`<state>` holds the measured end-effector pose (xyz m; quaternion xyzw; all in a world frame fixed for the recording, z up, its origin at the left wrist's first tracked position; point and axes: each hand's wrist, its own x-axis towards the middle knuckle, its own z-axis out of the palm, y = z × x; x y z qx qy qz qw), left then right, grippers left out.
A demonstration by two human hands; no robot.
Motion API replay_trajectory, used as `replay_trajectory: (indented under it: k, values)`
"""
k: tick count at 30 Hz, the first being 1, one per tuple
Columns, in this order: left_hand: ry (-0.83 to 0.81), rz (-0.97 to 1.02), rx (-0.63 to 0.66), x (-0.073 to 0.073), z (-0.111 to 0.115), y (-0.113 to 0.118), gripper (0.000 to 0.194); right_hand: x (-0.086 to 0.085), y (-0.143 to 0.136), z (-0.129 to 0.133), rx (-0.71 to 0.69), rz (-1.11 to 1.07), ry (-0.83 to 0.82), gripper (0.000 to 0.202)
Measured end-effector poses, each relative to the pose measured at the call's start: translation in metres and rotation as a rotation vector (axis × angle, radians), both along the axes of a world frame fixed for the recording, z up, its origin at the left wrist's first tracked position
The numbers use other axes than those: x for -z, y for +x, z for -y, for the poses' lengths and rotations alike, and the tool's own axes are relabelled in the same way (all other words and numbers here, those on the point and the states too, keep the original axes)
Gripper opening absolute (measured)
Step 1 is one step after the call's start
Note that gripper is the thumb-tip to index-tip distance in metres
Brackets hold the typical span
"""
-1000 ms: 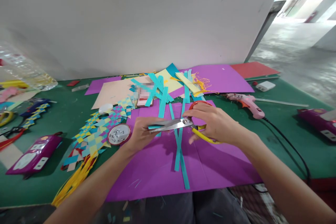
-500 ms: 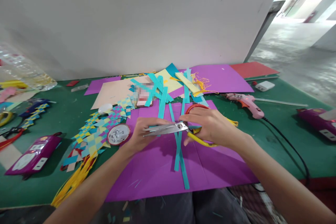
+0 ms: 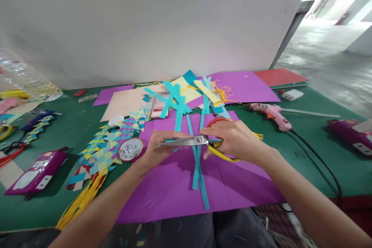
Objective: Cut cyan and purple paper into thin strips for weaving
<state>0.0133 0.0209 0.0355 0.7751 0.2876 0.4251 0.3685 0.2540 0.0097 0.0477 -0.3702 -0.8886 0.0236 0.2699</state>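
My right hand point(image 3: 232, 139) is wrapped round the red and yellow handles of the scissors point(image 3: 186, 141), whose blades lie together and point left. The blades reach my left hand point(image 3: 159, 147), which pinches a turquoise paper strip partly hidden behind them. Two long turquoise strips point(image 3: 197, 170) cross below the scissors on the purple sheet point(image 3: 171, 190). Just beyond my hands, more turquoise strips point(image 3: 180, 112) are heaped.
Left are woven paper pieces point(image 3: 107, 147), a dish of small beads point(image 3: 131, 149) and a purple power strip point(image 3: 37, 172). On the right, a pink glue gun point(image 3: 273, 114) trails a black cord. A grey panel point(image 3: 145, 27) stands behind.
The scissor blades have closed together. Both hands have stayed in nearly the same place.
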Motion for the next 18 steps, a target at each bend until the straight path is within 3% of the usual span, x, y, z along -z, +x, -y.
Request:
replay_trajectory:
  k: [6, 11, 15, 18]
  values:
    - [-0.053, 0.053, -0.015, 0.002, -0.001, 0.001, 0.012, 0.0, 0.004, -0.003, 0.114, -0.1, -0.104, 0.04]
    - [-0.123, 0.13, 0.004, 0.0, -0.001, 0.004, 0.011, 0.001, 0.012, -0.013, 0.273, -0.248, -0.314, 0.042]
    - [-0.25, 0.186, -0.124, 0.0, -0.004, 0.003, 0.009, 0.006, 0.027, -0.024, 0.349, -0.449, -0.38, 0.041]
    - [-0.282, 0.296, -0.207, 0.003, -0.008, 0.0, 0.011, 0.009, 0.036, -0.028, 0.378, -0.481, -0.437, 0.044]
